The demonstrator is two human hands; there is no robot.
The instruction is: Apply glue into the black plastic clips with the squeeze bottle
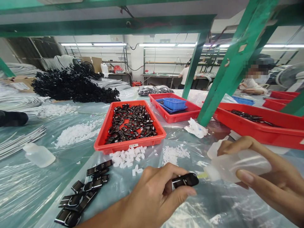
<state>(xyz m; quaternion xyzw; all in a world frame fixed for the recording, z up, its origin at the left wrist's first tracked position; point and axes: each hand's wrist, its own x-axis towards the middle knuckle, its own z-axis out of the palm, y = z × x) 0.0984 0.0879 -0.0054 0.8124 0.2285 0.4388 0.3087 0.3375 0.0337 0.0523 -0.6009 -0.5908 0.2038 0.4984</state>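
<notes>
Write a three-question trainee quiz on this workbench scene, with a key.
1. True or false: the left hand pinches a small glossy black plastic piece.
2. What does the right hand grip?
A. a red tray
B. a translucent plastic squeeze bottle
C. a blue basket
3. Fill in: the bottle's yellowish nozzle tip points at the ____ piece.

Key
1. True.
2. B.
3. Black. The nearest red rectangular plastic tray holds many more such pieces, and loose small white plastic bits lie in front of it.
</notes>
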